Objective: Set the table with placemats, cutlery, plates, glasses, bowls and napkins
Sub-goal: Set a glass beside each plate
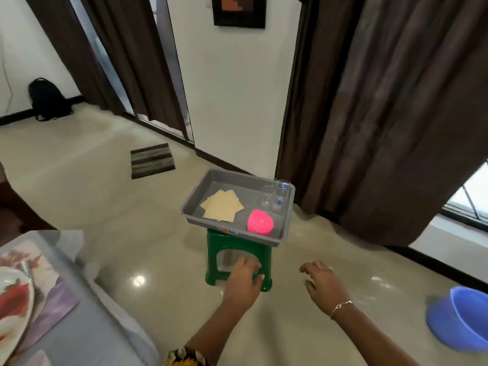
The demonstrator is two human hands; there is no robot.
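Note:
A grey tray [196, 191] sits on a green plastic stool [239, 245]. In it lie beige napkins [222, 205], a pink bowl [259, 223] and several clear glasses [274, 196]. My left hand [244, 280] reaches out in front of the stool, below the tray, fingers loosely curled and holding nothing. My right hand [324, 282] is held out to the right of it, fingers spread and empty. At the lower left, the table [105, 320] carries a patterned placemat [50, 305] with a plate [13, 305] on it.
A blue plastic basin [459, 317] sits on the floor at the right. Dark curtains [383, 114] hang behind the stool. A striped doormat [152, 160] lies further back, and a black bag [47, 99] rests by the far left wall.

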